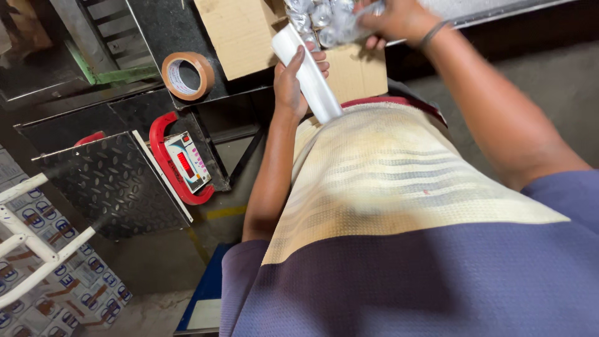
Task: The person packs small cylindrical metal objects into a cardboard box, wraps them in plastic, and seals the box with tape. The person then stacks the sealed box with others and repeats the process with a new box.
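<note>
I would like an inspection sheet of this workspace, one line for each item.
Surface: dark metal bench, partly covered by cardboard.
Job's things: white plastic roll; clear plastic bag of shiny round pieces; open brown cardboard box.
Clutter: brown packing tape roll.
Grippers: left hand grips the white roll; right hand grips the bag.
Cables: nothing seen.
Surroundings: red-framed weighing scale display, checker-plate scale platform, white tube frame, printed cartons.

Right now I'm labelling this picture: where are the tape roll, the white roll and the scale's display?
tape roll (187,75), head view, on its brown outer ring.
white roll (308,73), head view, mid-length, beside the left hand (292,87).
scale's display (186,162), head view, on its panel.
</note>
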